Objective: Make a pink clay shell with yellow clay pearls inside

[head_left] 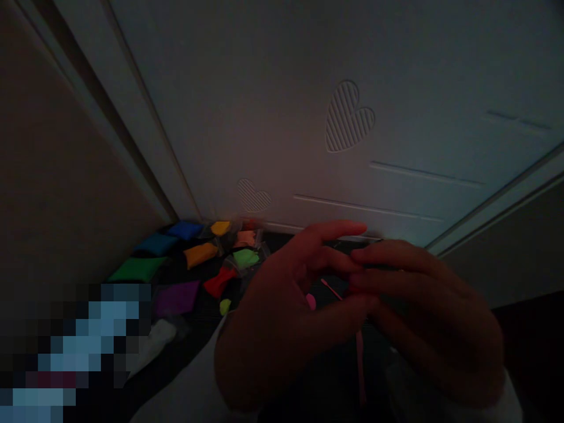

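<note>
My left hand (295, 311) and my right hand (436, 311) meet at the fingertips above a dark surface. The left thumb and middle finger close toward the joined right fingers and thumb, while the left index finger stretches out above. A small reddish patch shows between the tips; whether it is a held piece or skin is too dark to tell. Below the hands lies a thin pink stick-like tool (360, 364), and the tip of a pink tool (328, 285) shows between them. Beside the left palm a pink rounded piece (311, 302) is partly hidden.
Several colourful packets lie at left, among them a green packet (138, 268), a purple packet (177, 298) and an orange packet (200, 255). A white bag (154, 346) is nearer. Behind rises a pale panel (264, 117) with heart reliefs. Pixelation covers the lower left.
</note>
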`<action>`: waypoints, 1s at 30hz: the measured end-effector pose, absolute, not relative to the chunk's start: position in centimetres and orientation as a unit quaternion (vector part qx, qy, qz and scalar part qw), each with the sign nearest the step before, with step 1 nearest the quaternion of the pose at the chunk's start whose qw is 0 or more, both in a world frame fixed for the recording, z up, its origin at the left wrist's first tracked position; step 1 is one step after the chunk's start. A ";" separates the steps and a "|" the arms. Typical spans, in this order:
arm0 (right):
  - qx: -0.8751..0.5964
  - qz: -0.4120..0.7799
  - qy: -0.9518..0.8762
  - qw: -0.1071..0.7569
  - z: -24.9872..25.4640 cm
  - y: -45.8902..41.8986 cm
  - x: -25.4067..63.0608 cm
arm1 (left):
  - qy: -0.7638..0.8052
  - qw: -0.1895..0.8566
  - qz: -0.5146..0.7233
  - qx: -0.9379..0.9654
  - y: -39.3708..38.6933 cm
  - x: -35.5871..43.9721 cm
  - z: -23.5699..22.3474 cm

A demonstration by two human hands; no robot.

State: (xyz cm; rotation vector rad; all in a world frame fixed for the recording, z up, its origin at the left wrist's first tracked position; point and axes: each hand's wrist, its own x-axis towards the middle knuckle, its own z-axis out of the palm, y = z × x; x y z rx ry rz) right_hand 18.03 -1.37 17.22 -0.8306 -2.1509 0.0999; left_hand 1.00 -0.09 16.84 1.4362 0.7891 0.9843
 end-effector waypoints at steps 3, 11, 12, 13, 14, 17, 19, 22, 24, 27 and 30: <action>-0.327 0.033 -0.851 0.409 17.3 -1.4 18.0 | 0.333 0.581 0.433 0.603 -0.1 1.1 16.6; -0.321 0.050 -0.848 0.419 17.0 -1.3 18.1 | 0.315 0.620 0.447 0.562 -0.1 1.3 16.9; -0.319 0.055 -0.847 0.422 17.0 -1.3 18.1 | 0.314 0.627 0.446 0.557 0.0 1.3 17.0; -0.318 0.059 -0.846 0.425 17.0 -1.3 18.1 | 0.317 0.632 0.441 0.552 0.0 1.3 17.0; -0.317 0.062 -0.845 0.426 17.0 -1.3 18.0 | 0.325 0.635 0.436 0.548 0.0 1.3 17.1; -0.321 0.072 -0.841 0.430 17.0 -1.3 17.9 | 0.341 0.626 0.431 0.554 0.1 1.3 16.8; -0.322 0.076 -0.840 0.429 17.0 -1.2 17.9 | 0.334 0.615 0.442 0.561 0.2 1.2 16.4; -0.318 0.071 -0.844 0.425 17.1 -1.2 17.9 | 0.321 0.614 0.448 0.564 0.2 1.3 16.0; -0.319 0.066 -0.848 0.417 17.1 -1.2 18.0 | 0.321 0.616 0.442 0.567 0.2 1.3 15.9; -0.323 0.065 -0.850 0.412 17.1 -1.2 18.0 | 0.321 0.615 0.442 0.568 0.2 1.2 16.2; -0.323 0.070 -0.847 0.417 17.0 -1.3 18.1 | 0.329 0.628 0.427 0.562 0.2 1.1 16.5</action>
